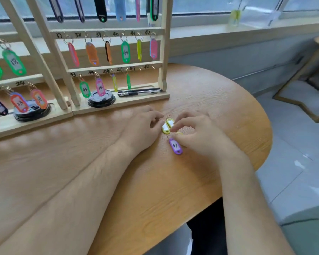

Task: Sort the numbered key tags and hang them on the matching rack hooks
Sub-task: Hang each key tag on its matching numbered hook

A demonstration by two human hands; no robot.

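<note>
Plainly the purple tag (pixel 175 145) lay just beside the right hand (pixel 201 133), ring end toward the rack (pixel 164 52); the left hand (pixel 142 124) and the right, fingers curled, touched the yellow tags (pixel 167 126), pinch unclear.

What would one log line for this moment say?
left hand, right hand: fingertips at yellow tags | purple tag 47: loose on table | hook 47: empty

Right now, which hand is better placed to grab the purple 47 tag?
Right: the right hand is next to the purple tag; the left hand sits farther off, at the yellow tags.
</note>
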